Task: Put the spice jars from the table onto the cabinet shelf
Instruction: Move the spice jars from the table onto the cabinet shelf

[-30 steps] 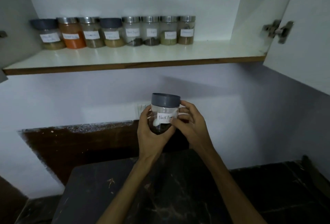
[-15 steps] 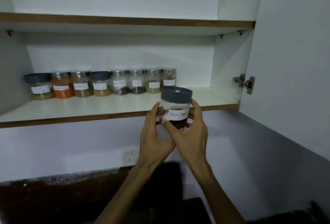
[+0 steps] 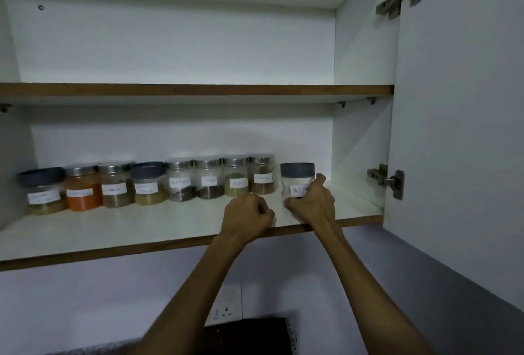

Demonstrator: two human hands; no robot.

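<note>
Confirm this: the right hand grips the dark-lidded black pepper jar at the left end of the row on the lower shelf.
Wrong end. The head view shows the right hand gripping the black pepper jar at the right end of the row on the lower shelf.

I saw bare white shelf board [image 3: 158,221] open before the labelled glass jar row [image 3: 147,184], and free room rightward toward the white cabinet side wall [image 3: 360,150].

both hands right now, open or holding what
Left hand: fingers curled, holding nothing.
Right hand: gripping the black pepper jar on the shelf.
</note>
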